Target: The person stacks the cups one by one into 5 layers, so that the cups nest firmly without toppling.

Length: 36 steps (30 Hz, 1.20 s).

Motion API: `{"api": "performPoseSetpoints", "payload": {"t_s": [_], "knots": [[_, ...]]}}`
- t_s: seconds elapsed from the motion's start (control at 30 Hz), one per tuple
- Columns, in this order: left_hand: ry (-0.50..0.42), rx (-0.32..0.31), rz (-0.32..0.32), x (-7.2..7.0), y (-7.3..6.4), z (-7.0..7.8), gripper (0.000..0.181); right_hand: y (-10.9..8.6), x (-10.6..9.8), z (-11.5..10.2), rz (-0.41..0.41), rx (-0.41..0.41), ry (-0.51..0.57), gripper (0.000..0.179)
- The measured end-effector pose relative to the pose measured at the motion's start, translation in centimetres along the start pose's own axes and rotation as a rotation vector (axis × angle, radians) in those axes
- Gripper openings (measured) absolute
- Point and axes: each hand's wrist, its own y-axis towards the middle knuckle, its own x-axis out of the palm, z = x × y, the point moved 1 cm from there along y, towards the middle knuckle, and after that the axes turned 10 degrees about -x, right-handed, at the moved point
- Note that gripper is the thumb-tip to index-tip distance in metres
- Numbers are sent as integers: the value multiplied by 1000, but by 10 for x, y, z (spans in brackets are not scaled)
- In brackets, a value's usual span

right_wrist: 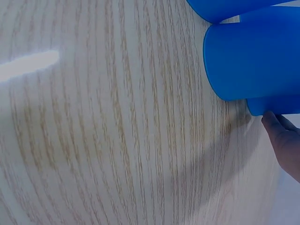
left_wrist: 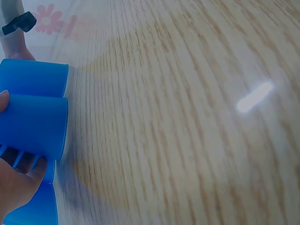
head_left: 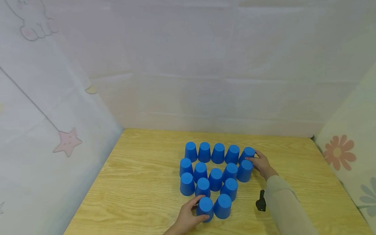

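Several blue plastic cups stand upside down in close rows. My left hand (head_left: 186, 217) grips the front-left cup (head_left: 205, 208), thumb on the near side and fingers round the far left. Just right of it is another front cup (head_left: 223, 207). In the left wrist view, the gripped cup (left_wrist: 33, 124) shows between my thumb and the fingers (left_wrist: 40, 171). My right hand (head_left: 262, 164) holds the end cup (head_left: 247, 153) of the back row, its thumb on the near side. The right wrist view shows fingertips right at that cup (right_wrist: 274, 105), partly hidden behind a nearer cup (right_wrist: 253, 61).
The cups stand on a wood-grain table (head_left: 131, 181). A pale cloth wall (head_left: 187, 96) rises behind, with printed cloth at both sides. A small black device (head_left: 260, 201) is beside my right forearm (head_left: 287, 207). Another cup (head_left: 245, 170) stands just in front of my right hand's cup.
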Motion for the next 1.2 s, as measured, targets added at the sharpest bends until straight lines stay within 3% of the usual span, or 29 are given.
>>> {"api": "performPoseSetpoints", "payload": {"t_s": [0.3, 0.47, 0.7, 1.03, 1.2], "knots": [[-31, -34, -14, 0, -1, 2, 53, 0, -1, 2, 0, -9, 22, 69], [-57, -30, -31, -2, -4, 8, 53, -3, -2, 1, -5, 6, 11, 70], [-30, -18, -26, -7, -5, 5, 51, -6, -2, 1, -23, 14, -24, 75], [-74, 51, -87, -23, -8, 17, 50, -9, -9, 4, -38, -1, -30, 71], [-40, 75, -98, -34, -8, 25, 52, -15, -13, 5, -58, -34, -59, 67]]}}
